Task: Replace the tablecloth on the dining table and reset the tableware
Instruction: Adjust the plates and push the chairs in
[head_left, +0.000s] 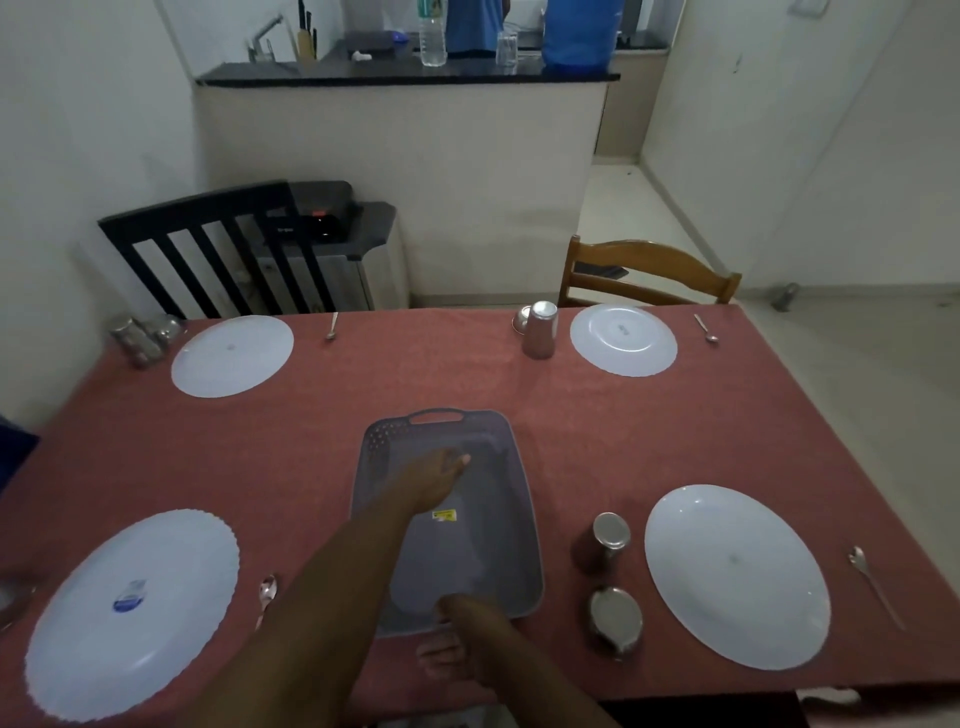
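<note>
The left hand (441, 475) lies flat, grip wide, inside the grey plastic tray (509, 525) mid-counter on the red tablecloth (415, 374). The right hand (449, 657) grips the tray's near edge. Four white plates, four spoons.

place: home dining nook, pretty clearly
giveaways: set desk (519, 395) with plates, chairs (649, 270), kitchen counter (405, 78) with knife block (306, 44)
</note>
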